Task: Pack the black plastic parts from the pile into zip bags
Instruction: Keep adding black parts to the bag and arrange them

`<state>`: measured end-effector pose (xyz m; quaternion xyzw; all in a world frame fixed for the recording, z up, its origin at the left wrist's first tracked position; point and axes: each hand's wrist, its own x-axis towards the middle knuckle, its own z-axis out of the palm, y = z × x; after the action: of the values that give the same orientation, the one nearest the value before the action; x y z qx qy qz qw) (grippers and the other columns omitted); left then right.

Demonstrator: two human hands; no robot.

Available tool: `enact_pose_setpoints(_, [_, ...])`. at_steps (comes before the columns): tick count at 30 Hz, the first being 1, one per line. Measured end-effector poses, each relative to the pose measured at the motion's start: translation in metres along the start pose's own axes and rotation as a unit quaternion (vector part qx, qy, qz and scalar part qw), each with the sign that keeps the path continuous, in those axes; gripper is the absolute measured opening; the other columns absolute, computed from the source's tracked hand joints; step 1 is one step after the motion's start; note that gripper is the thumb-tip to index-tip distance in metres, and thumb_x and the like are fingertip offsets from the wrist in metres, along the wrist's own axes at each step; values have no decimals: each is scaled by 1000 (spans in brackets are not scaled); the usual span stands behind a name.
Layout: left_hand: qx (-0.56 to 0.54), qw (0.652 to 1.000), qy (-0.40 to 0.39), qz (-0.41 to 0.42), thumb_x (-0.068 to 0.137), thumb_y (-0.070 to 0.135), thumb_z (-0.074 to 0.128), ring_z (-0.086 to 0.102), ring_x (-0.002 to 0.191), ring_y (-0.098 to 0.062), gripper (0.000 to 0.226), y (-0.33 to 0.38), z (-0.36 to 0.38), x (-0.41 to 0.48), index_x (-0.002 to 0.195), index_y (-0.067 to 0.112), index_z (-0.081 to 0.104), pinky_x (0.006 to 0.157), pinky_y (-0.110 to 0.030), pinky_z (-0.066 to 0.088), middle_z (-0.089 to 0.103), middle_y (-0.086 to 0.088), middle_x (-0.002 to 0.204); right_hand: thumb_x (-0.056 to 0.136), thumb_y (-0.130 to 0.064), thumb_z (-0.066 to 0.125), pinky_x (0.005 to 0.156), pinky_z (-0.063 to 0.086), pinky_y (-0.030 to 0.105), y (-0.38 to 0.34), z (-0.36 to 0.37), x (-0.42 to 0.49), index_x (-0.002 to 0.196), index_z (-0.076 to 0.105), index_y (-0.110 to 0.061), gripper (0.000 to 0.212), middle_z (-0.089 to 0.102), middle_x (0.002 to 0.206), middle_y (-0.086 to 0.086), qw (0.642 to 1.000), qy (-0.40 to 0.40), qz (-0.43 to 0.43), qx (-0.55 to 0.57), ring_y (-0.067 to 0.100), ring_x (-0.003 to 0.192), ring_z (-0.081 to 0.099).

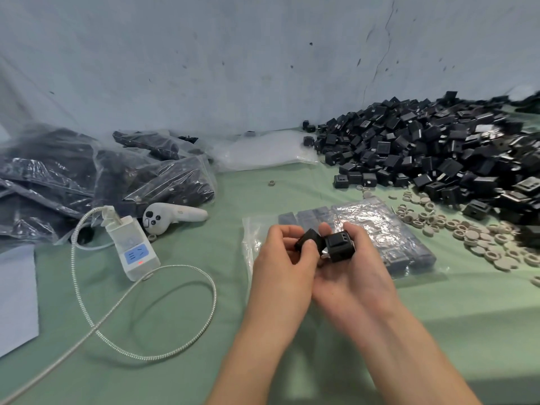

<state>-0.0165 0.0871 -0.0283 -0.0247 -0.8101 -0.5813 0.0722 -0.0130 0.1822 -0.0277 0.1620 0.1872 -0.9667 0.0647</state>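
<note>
A big pile of black plastic parts [432, 150] covers the table's right rear. In front of it lies a clear zip bag [380, 229] with rows of black parts inside. Just over the bag's left end, my left hand [280, 258] pinches one small black part [308, 239] between thumb and fingers. My right hand [350, 270] lies palm up beside it and grips a second black part [339, 247] with curled fingers. The two parts almost touch.
Filled zip bags [96, 176] are heaped at the left rear, and empty clear bags [263, 150] lie behind the middle. A white power strip [133, 247] with a braided cable [163, 340], a white controller [172, 216] and grey rings [479, 238] sit on the green cloth.
</note>
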Motion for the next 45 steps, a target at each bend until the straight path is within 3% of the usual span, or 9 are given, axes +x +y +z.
enact_pose_setpoints(6, [-21,999,49,-9,86,31,64,66,79,-10,15,2,-14,5,100,34,59,73,-24,51,68,0,97,94,-38,53,95,51,47,-9,-5,-3,81,56,-18,24,72,109,15,1000,8,8,0,37,103,71])
enact_pose_setpoints(11, [8,986,137,-94,88,28,63,67,81,-22,6,-19,-60,18,92,26,60,87,-49,55,69,4,82,96,-37,52,84,53,41,-34,-13,-5,79,58,-18,26,75,101,8,999,37,-32,3,28,84,75])
enact_pose_setpoints(14, [96,976,132,-142,90,33,61,65,80,-24,12,-38,-75,19,98,26,58,74,-39,52,68,2,86,95,-38,53,80,53,39,-43,-14,-5,77,59,-18,28,73,89,5,997,56,-43,10,23,75,74])
enact_pose_setpoints(19, [162,974,106,-120,88,44,68,59,80,-1,21,-49,-74,21,94,27,59,60,-20,37,63,15,84,94,-38,53,83,52,36,-48,-16,-5,76,60,-18,28,70,83,3,996,66,-54,19,20,76,69])
enact_pose_setpoints(27, [341,938,59,-1,99,46,45,58,83,-25,36,-49,-53,12,78,21,59,66,-36,41,64,1,81,94,-39,52,75,48,32,-49,-22,-9,73,61,-20,30,69,82,1,997,68,-47,3,17,78,64])
enact_pose_setpoints(32, [209,974,82,-27,103,32,42,59,85,-26,26,-41,-52,10,99,15,61,70,-36,40,65,1,85,94,-38,52,72,47,31,-47,-22,-12,70,62,-19,32,68,81,1,997,68,-43,3,17,75,62])
enact_pose_setpoints(37, [144,986,44,-73,95,37,56,57,68,7,27,-37,-46,6,119,29,44,57,-8,39,62,11,82,93,-38,52,71,46,30,-47,-23,-13,73,62,-19,29,67,80,1,996,77,-40,5,17,74,62])
enact_pose_setpoints(40, [176,983,47,-35,94,37,56,61,84,-6,39,-36,-48,9,131,29,43,75,-28,45,64,12,84,92,-36,53,73,46,29,-49,-23,-14,73,61,-19,26,67,79,1,996,78,-42,4,17,72,61])
enact_pose_setpoints(45, [167,986,-24,4,94,36,54,55,66,1,35,-38,-41,7,127,42,46,60,-21,39,58,20,64,92,-35,52,71,46,29,-53,-24,-15,73,62,-19,27,67,78,1,996,79,-49,0,17,67,61])
